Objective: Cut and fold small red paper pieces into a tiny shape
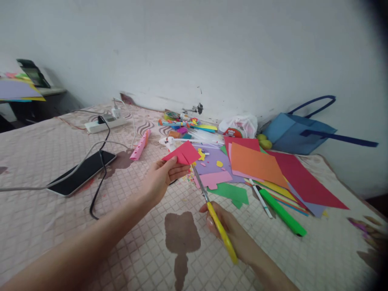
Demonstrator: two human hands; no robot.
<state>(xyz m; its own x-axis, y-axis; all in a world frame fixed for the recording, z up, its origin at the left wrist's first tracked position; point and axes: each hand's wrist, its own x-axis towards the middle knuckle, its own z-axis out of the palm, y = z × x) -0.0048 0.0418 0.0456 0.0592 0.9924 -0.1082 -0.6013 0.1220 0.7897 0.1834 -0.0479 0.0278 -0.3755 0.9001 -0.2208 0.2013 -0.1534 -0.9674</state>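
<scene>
Two bare hands work above a quilted bed: the left hand pinches a folded red paper, while the right hand grips yellow-handled scissors, blades best kept square to the fold.

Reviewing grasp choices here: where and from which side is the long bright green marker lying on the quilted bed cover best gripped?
Probably mid-barrel on the green marker, from above, fingers across its width. It lies flat and diagonal with bare cover on its near-right side; the white pen and the stacked coloured paper sheets crowd the other.
</scene>
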